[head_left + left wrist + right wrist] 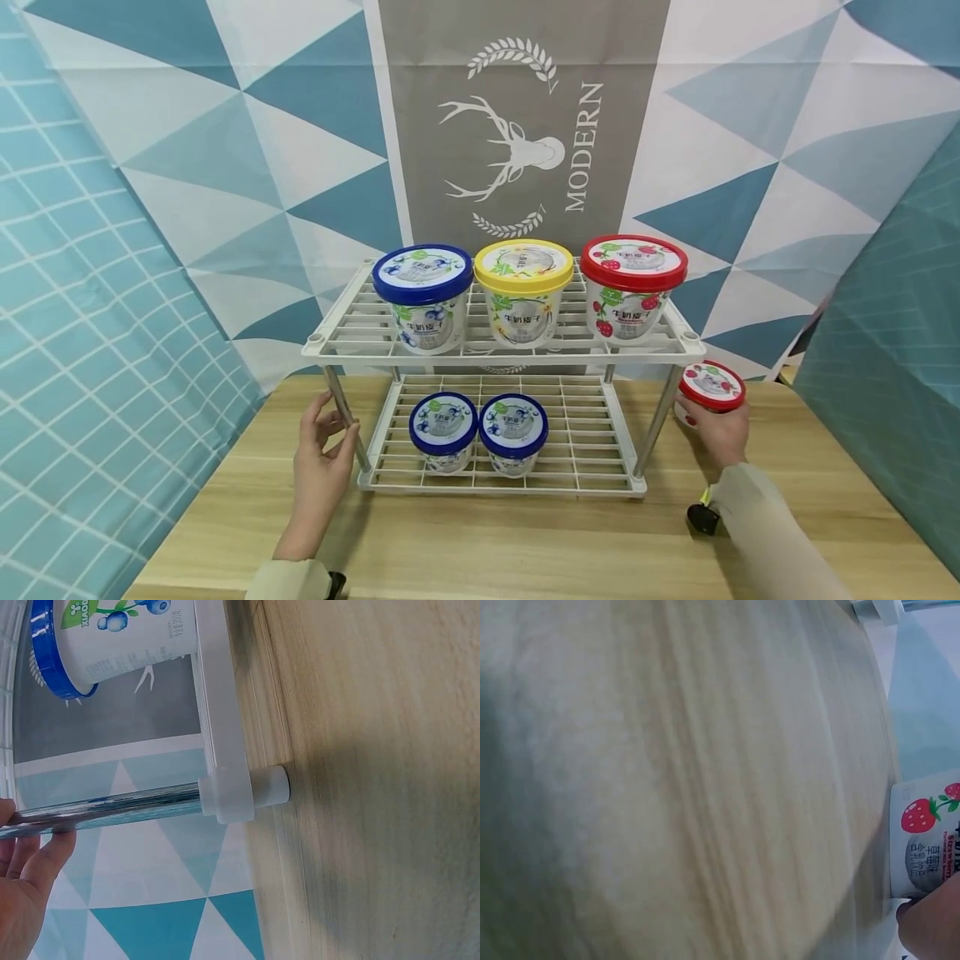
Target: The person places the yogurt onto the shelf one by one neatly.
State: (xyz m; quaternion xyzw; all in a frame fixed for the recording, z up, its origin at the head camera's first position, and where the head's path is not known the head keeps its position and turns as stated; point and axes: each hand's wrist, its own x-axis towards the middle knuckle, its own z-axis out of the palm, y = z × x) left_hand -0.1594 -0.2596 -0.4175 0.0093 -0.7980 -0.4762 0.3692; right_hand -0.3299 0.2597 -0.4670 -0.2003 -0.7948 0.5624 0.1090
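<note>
At the rack's left side my left hand (324, 454) holds the metal post (337, 396) between thumb and fingers. In the left wrist view, fingers (46, 862) lie against both sides of that post (142, 802). Right of the rack, my right hand (720, 429) grips a small red-lidded strawberry tub (712, 385) by its side. The right wrist view shows this white tub (926, 840) standing at the wood surface, a fingertip (934, 919) against it. My palm hides part of the tub.
On the white rack's upper shelf (480, 360) stand large tubs with blue (423, 275), yellow (523, 267) and red (633, 262) lids. Two small blue-lidded tubs (444, 425) (513, 427) sit side by side on the lower shelf (592, 454). A patterned cloth (315, 125) hangs behind the wooden table (465, 542).
</note>
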